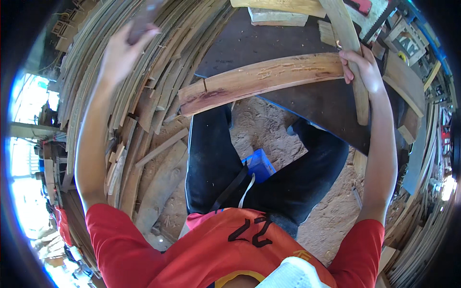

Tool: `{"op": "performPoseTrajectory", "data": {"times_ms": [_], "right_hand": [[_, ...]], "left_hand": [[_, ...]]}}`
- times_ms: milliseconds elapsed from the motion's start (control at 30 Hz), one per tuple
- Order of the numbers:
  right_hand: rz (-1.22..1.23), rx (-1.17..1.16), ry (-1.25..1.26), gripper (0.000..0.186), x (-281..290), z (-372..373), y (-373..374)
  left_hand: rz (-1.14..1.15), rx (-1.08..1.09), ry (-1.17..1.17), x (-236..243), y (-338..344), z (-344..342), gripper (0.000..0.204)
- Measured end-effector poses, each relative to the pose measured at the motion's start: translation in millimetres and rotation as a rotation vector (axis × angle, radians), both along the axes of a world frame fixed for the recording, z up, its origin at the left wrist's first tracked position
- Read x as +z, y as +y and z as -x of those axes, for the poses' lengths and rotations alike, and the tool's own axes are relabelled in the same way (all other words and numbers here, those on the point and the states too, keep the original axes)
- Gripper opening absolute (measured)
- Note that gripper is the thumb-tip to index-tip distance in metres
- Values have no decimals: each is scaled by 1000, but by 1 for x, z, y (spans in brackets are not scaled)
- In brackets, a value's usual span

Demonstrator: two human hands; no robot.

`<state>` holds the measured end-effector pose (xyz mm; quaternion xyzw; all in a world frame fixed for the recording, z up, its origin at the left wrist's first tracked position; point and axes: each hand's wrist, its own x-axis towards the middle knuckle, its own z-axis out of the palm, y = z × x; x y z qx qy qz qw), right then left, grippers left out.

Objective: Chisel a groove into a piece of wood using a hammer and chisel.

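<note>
My left hand (120,57) is raised at the upper left, its fingers closed around a dark, elongated object (143,21). Motion blurs that object, so its kind cannot be made out. A curved wooden board (259,79) lies across the dark tabletop (230,43), its left end jutting past the edge above my leg. Near that end a narrow dark slit crosses the board. My right hand (369,72) grips a pale curved wooden slat (361,98) that runs past the board's right end. Those fingertips come out on the slat's left side, beside the board.
Long curved planks (187,29) are stacked on the left. Behind the board lie wooden blocks (278,18) and a handsaw (374,21). More cut pieces (403,81) sit at the right edge. Between my legs, above the sandy ground (261,122), is a blue plastic item (260,164).
</note>
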<state>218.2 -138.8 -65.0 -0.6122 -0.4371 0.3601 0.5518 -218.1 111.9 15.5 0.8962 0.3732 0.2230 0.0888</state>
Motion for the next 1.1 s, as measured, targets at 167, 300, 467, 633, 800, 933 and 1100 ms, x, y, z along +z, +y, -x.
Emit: {"op": "performPoseTrajectory", "data": {"times_ms": [167, 300, 467, 633, 800, 933, 1100], "right_hand": [[29, -22, -1, 20, -4, -7, 0], [14, -12, -25, 22, -6, -14, -7], [-9, 8, -3, 22, -9, -8, 3], [-25, 35, -8, 23, -7, -11, 2], [-9, 20, -11, 21, -2, -7, -2], [-23, 17, -3, 20, -2, -6, -3], [-24, 20, 21, 21, -4, -4, 1]], "left_hand": [[23, -91, -25, -18, -42, -1, 30], [106, -358, 25, -38, -88, -69, 42], [62, -429, 14, -79, -73, -98, 44], [123, -99, 71, -69, -26, -88, 53], [308, -384, -339, -52, -73, -105, 45], [731, -454, -823, -12, -107, -122, 42], [942, -470, -1290, 5, -111, -152, 36]]}}
